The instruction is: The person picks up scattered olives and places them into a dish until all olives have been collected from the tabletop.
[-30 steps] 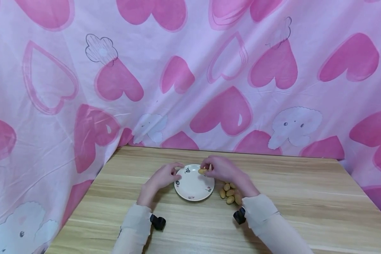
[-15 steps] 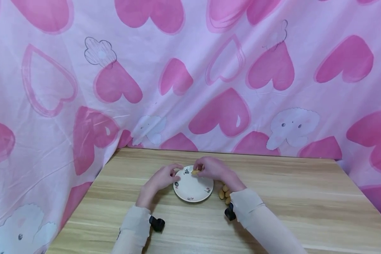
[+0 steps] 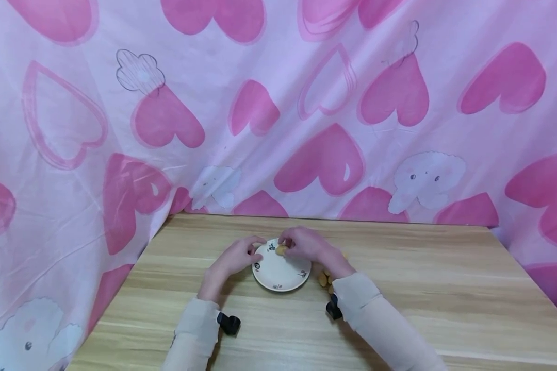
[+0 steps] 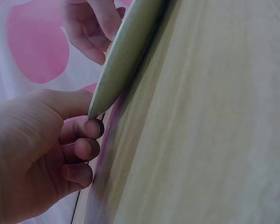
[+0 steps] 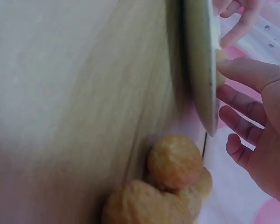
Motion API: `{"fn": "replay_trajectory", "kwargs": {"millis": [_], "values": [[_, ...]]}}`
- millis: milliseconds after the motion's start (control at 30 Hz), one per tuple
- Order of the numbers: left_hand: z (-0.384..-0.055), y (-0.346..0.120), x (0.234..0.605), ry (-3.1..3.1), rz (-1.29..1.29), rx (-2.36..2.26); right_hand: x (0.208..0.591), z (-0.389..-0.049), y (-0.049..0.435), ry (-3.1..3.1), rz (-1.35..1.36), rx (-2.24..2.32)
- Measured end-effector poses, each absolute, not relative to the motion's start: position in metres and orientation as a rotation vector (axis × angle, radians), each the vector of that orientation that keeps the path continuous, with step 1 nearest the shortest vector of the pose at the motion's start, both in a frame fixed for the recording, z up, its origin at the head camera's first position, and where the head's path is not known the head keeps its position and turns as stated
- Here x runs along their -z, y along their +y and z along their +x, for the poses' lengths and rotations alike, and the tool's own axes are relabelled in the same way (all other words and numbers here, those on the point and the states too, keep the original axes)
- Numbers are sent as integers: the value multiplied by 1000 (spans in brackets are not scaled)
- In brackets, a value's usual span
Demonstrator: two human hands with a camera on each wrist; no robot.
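A white plate (image 3: pixel 280 273) with small dark and red motifs around its rim lies on the wooden table in the head view. At its far left edge my left hand (image 3: pixel 234 257) pinches the rim; the left wrist view has the thumb above the plate (image 4: pixel 126 56) and a curled fingertip beneath. Over the plate's far part, my right hand (image 3: pixel 306 245) pinches a small tan, potato-like oval (image 3: pixel 281 250) between thumb and fingers. That oval (image 5: pixel 220 70) sits right at the plate's upper face in the right wrist view.
Several similar tan ovals (image 3: pixel 324 279) lie on the table right of the plate, partly hidden by the right forearm. Up close, these ovals (image 5: pixel 175 161) look rounded and lightly wrinkled. A pink heart-print cloth (image 3: pixel 320 159) hangs behind the table (image 3: pixel 445 288) and along its left side.
My right hand has moved left with the tan oval, farther in over the plate. The right forearm now covers more of the pile. My left hand has stayed at the rim.
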State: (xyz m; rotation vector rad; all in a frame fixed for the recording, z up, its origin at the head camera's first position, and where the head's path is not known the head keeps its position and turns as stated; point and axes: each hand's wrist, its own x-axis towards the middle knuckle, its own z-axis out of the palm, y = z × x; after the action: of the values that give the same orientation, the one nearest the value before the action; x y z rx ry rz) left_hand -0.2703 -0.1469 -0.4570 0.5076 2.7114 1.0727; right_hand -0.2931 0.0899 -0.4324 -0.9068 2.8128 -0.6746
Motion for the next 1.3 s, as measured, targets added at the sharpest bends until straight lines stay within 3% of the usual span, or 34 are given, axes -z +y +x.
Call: {"fn": "replay_trajectory", "kwargs": {"millis": [1300], "values": [[-272, -145, 456, 2709, 502, -1073, 413, -219, 157, 3022, -840, 634]]}}
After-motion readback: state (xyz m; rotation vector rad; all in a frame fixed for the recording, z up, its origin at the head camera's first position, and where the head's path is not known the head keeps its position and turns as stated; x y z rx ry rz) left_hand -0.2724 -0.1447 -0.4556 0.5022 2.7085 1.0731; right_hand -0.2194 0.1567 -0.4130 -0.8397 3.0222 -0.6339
